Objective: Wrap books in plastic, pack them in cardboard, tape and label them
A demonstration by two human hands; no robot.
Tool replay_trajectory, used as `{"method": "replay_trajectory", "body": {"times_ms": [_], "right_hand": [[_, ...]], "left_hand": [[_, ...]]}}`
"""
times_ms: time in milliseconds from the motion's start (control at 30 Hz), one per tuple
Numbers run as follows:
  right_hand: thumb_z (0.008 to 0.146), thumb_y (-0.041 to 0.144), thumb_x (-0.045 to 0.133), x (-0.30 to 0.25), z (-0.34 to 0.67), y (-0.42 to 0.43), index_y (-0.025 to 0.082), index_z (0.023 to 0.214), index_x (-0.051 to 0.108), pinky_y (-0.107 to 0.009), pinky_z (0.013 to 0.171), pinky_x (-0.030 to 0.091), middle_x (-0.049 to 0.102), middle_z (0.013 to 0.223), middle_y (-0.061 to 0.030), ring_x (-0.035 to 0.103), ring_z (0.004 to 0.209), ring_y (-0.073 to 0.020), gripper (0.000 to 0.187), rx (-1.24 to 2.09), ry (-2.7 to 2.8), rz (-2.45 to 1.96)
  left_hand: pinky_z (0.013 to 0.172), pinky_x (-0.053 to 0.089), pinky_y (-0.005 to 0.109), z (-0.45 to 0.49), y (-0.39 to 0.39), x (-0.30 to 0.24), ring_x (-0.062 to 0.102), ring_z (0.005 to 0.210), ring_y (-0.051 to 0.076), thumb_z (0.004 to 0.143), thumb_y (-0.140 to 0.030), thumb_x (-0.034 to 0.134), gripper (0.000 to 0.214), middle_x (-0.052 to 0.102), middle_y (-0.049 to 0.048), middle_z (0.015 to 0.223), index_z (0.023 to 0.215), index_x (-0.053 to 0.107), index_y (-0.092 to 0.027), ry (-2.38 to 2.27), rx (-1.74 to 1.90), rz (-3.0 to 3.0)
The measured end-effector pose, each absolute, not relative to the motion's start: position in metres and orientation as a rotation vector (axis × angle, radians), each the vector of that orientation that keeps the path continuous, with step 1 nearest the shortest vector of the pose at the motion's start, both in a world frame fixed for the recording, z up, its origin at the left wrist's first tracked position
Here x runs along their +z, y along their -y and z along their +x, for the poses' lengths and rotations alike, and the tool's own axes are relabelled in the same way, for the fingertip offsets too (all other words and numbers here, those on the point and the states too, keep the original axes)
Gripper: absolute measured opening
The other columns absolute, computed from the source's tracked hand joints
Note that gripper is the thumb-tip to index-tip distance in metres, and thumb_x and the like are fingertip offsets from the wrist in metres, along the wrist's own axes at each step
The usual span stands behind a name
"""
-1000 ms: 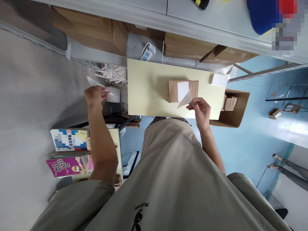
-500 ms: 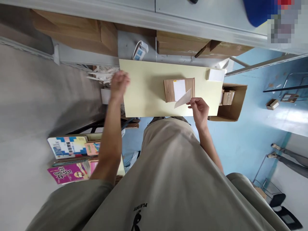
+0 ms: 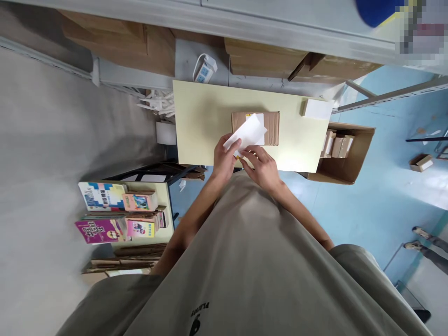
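My left hand (image 3: 225, 158) is closed on a white label sheet (image 3: 248, 132), its thumb lying on top of the paper. My right hand (image 3: 262, 167) pinches the lower corner of that same sheet, where a small yellow mark shows. The sheet is held tilted over a small brown cardboard box (image 3: 272, 129), covering part of it. A white label with a yellow mark at its edge is on the box's top. Under the box is a pale yellow tabletop (image 3: 199, 121), and both hands are at its near edge.
A white stack (image 3: 318, 108) sits at the table's right end. Beside it stands an open carton (image 3: 362, 154) with small boxes inside. A power strip (image 3: 205, 70) lies behind the table. Books (image 3: 101, 196) are at lower left. A person's legs show far right.
My left hand has come from the table's left end to the label sheet and taken hold of it. My right hand has moved left with the sheet, which has turned.
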State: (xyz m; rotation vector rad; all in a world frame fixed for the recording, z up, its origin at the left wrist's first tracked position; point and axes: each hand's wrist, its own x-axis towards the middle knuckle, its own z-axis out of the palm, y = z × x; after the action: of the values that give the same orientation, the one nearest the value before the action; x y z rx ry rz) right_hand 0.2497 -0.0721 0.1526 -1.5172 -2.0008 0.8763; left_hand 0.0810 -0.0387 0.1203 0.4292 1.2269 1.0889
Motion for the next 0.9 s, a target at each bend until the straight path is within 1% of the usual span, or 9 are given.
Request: {"method": "replay_trajectory", "body": {"times_ms": [67, 200, 267, 367, 433, 567, 633, 767, 900], "right_hand": [[0.119, 0.035, 0.074, 0.149, 0.263, 0.074, 0.031, 0.129, 0.087, -0.049, 0.108, 0.074, 0.082, 0.135, -0.0112, 0.083, 0.123, -0.0306, 0.017, 0.983, 1.927, -1.503], [0.111, 0.051, 0.086, 0.145, 0.299, 0.072, 0.03, 0.121, 0.087, -0.046, 0.094, 0.075, 0.084, 0.123, -0.0071, 0.084, 0.103, -0.0255, 0.023, 1.325, 1.573, -1.507], [0.105, 0.055, 0.09, 0.144, 0.317, 0.07, 0.029, 0.117, 0.087, -0.047, 0.095, 0.074, 0.085, 0.119, -0.0064, 0.084, 0.102, -0.0249, 0.028, 1.48, 1.465, -1.512], [0.093, 0.054, 0.099, 0.141, 0.335, 0.067, 0.029, 0.109, 0.087, -0.05, 0.098, 0.073, 0.088, 0.114, -0.0057, 0.083, 0.099, -0.0256, 0.032, 1.625, 1.529, -1.528], [0.091, 0.056, 0.099, 0.139, 0.341, 0.066, 0.03, 0.105, 0.086, -0.051, 0.097, 0.072, 0.089, 0.111, -0.0056, 0.083, 0.096, -0.0259, 0.032, 1.659, 1.569, -1.526], [0.103, 0.067, 0.081, 0.135, 0.344, 0.059, 0.028, 0.104, 0.085, -0.047, 0.092, 0.071, 0.089, 0.108, -0.0069, 0.083, 0.093, -0.0245, 0.039, 1.589, 1.408, -1.565], [0.103, 0.073, 0.079, 0.134, 0.344, 0.053, 0.027, 0.103, 0.084, -0.045, 0.089, 0.07, 0.089, 0.107, -0.0071, 0.082, 0.091, -0.0237, 0.046, 1.528, 1.32, -1.613], [0.097, 0.081, 0.084, 0.127, 0.343, 0.044, 0.028, 0.098, 0.082, -0.045, 0.09, 0.07, 0.088, 0.103, -0.0061, 0.081, 0.089, -0.0237, 0.053, 1.492, 1.253, -1.658], [0.096, 0.079, 0.084, 0.118, 0.345, 0.041, 0.027, 0.095, 0.079, -0.042, 0.084, 0.067, 0.084, 0.096, -0.0047, 0.079, 0.085, -0.0223, 0.052, 1.526, 1.268, -1.638]], "left_hand": [[0.095, 0.071, 0.037, 0.082, 0.041, 0.118, 0.087, 0.122, 0.03, 0.079, -0.068, 0.11, 0.062, 0.09, 0.0055, 0.123, 0.116, 0.079, -0.028, -1.255, 1.116, 0.371], [0.099, 0.072, 0.04, 0.093, 0.05, 0.121, 0.086, 0.132, 0.034, 0.08, -0.07, 0.107, 0.062, 0.09, 0.0068, 0.122, 0.113, 0.077, -0.026, -1.27, 1.135, 0.317], [0.104, 0.072, 0.043, 0.102, 0.055, 0.123, 0.084, 0.136, 0.035, 0.082, -0.071, 0.106, 0.062, 0.09, 0.0071, 0.122, 0.112, 0.076, -0.026, -1.284, 1.138, 0.313], [0.108, 0.072, 0.045, 0.114, 0.061, 0.124, 0.085, 0.134, 0.034, 0.084, -0.073, 0.103, 0.06, 0.09, 0.0062, 0.12, 0.11, 0.074, -0.028, -1.322, 1.129, 0.332], [0.105, 0.072, 0.044, 0.119, 0.063, 0.121, 0.085, 0.129, 0.032, 0.087, -0.076, 0.099, 0.059, 0.089, 0.0049, 0.119, 0.11, 0.072, -0.029, -1.382, 1.093, 0.377], [0.096, 0.072, 0.043, 0.126, 0.063, 0.114, 0.085, 0.125, 0.031, 0.095, -0.09, 0.083, 0.064, 0.087, 0.0053, 0.117, 0.111, 0.067, -0.03, -1.467, 0.995, 0.522], [0.095, 0.072, 0.044, 0.129, 0.063, 0.112, 0.085, 0.125, 0.032, 0.096, -0.094, 0.078, 0.068, 0.086, 0.0061, 0.116, 0.111, 0.066, -0.03, -1.446, 0.982, 0.573], [0.097, 0.071, 0.045, 0.136, 0.064, 0.111, 0.085, 0.123, 0.032, 0.093, -0.095, 0.08, 0.07, 0.086, 0.0064, 0.114, 0.111, 0.066, -0.029, -1.423, 0.996, 0.554], [0.097, 0.072, 0.044, 0.141, 0.068, 0.105, 0.086, 0.121, 0.032, 0.095, -0.092, 0.081, 0.067, 0.086, 0.0059, 0.11, 0.111, 0.068, -0.029, -1.408, 1.005, 0.542]]}}
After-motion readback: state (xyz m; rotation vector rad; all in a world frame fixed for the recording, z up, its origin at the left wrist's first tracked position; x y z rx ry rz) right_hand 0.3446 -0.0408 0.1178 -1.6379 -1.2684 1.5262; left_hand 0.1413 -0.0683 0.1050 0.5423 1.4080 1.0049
